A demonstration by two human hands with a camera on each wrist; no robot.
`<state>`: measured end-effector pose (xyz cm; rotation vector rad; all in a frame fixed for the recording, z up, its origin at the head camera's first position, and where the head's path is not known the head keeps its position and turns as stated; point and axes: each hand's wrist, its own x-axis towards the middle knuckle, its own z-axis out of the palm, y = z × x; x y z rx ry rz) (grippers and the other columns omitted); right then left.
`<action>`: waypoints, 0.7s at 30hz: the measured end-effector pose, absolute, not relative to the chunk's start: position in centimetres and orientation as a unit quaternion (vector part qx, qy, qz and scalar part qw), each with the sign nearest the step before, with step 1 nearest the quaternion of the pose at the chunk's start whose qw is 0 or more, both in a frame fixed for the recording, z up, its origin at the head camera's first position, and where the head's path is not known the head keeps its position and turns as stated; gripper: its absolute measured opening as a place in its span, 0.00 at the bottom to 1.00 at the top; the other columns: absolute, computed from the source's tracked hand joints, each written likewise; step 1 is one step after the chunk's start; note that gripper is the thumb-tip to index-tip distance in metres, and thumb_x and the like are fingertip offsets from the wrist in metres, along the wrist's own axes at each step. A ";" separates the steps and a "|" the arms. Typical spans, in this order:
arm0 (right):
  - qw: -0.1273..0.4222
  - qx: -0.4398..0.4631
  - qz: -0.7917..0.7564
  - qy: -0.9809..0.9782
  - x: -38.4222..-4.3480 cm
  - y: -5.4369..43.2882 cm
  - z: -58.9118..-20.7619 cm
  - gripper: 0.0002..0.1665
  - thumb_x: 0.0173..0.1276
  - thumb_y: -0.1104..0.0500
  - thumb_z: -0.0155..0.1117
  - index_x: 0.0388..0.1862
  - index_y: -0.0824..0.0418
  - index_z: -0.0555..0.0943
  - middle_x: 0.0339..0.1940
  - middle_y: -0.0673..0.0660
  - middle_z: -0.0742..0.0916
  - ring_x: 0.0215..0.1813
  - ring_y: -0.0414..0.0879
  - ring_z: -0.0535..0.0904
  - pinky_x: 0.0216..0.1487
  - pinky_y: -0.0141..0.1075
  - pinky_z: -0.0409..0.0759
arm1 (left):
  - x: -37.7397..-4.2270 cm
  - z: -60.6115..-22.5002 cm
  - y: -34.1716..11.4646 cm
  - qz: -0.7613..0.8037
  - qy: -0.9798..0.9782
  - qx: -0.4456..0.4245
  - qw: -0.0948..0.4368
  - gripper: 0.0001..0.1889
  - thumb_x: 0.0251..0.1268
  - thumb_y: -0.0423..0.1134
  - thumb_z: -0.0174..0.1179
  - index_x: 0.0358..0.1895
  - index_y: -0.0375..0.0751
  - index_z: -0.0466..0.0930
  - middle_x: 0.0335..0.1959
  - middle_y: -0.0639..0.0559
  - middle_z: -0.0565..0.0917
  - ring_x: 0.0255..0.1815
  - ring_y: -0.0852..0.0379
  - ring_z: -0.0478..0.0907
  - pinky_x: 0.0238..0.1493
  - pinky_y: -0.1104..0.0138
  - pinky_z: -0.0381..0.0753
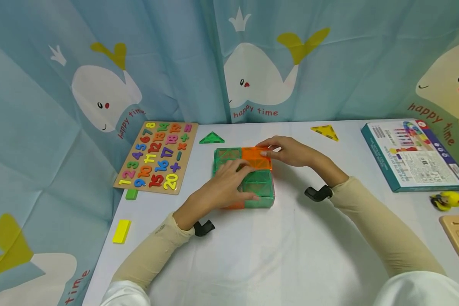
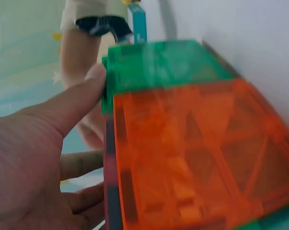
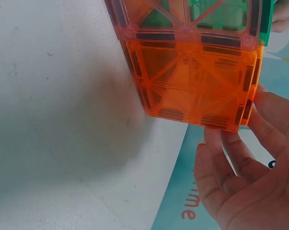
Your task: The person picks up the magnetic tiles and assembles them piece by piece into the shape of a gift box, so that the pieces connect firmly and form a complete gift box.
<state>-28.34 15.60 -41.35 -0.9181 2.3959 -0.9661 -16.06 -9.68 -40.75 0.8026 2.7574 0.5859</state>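
Observation:
A low box of see-through magnetic tiles (image 1: 258,189) stands on the white table, with green and orange squares along its top. My left hand (image 1: 227,182) lies across its left half with loosely bent fingers. In the left wrist view, the thumb touches the upper edge of a green tile (image 2: 159,64), beside an orange wall tile (image 2: 197,153). At the far right corner, my right hand (image 1: 292,151) holds an orange tile section (image 1: 254,155). The right wrist view shows its thumb at the top edge and fingertips against the far side of the orange wall (image 3: 192,86).
Behind the box lie a green triangle tile (image 1: 212,137) and a yellow triangle tile (image 1: 326,132). A number puzzle board (image 1: 183,170), green block (image 1: 131,194) and yellow block (image 1: 121,231) sit left. Rightward are a boxed set (image 1: 417,157), a yellow toy figure (image 1: 449,199) and a wooden board (image 1: 455,229).

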 end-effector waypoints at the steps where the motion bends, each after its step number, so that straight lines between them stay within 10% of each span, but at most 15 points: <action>1: 0.199 -0.329 -0.345 0.856 -28.3 15.7 -41.3 0.26 0.83 0.50 0.61 0.73 0.58 0.79 0.71 0.62 0.81 0.70 0.63 0.77 0.70 0.60 0.76 | -16.2 -40.8 -10.0 0.204 0.935 0.267 0.111 0.43 0.66 0.64 0.69 0.79 0.49 0.68 0.79 0.47 0.63 0.76 0.45 0.61 0.79 0.45 0.62; 21: 0.187 -0.306 -0.354 0.864 -27.8 17.3 -41.9 0.26 0.83 0.50 0.62 0.73 0.59 0.78 0.66 0.59 0.85 0.66 0.58 0.79 0.70 0.58 0.76 | -19.4 -41.5 -18.3 0.287 0.940 0.118 0.144 0.42 0.83 0.61 0.51 0.87 0.44 0.47 0.86 0.39 0.52 0.86 0.38 0.52 0.82 0.41 0.58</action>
